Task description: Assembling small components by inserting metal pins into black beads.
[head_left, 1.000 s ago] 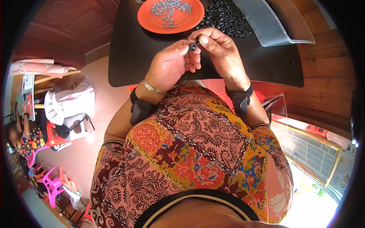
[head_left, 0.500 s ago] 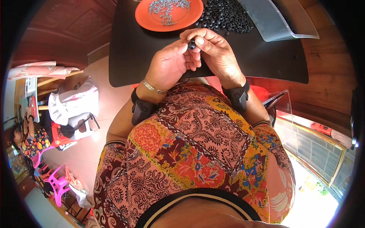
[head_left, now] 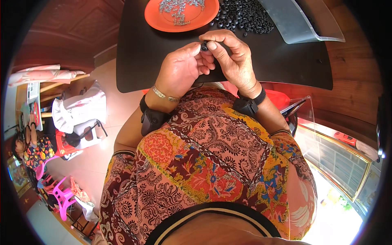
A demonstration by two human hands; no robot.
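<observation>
One small black part point(head_left: 204, 46) sits over the black table point(head_left: 277, 61), near the orange plate point(head_left: 153, 19); left hand point(head_left: 181, 66) pinches it; right hand point(head_left: 236, 60) grips it too, thumb and forefinger; judged best: left steady, right squaring alignment before any gentle pressure.

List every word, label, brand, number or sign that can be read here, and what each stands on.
Nothing can be read clearly.
White bag: faint marks, too small and blurred to read.
Small black part between the left hand and right hand: no lettering can be made out.
Orange plate: no lettering visible.
Grey tray: no lettering visible.
</observation>
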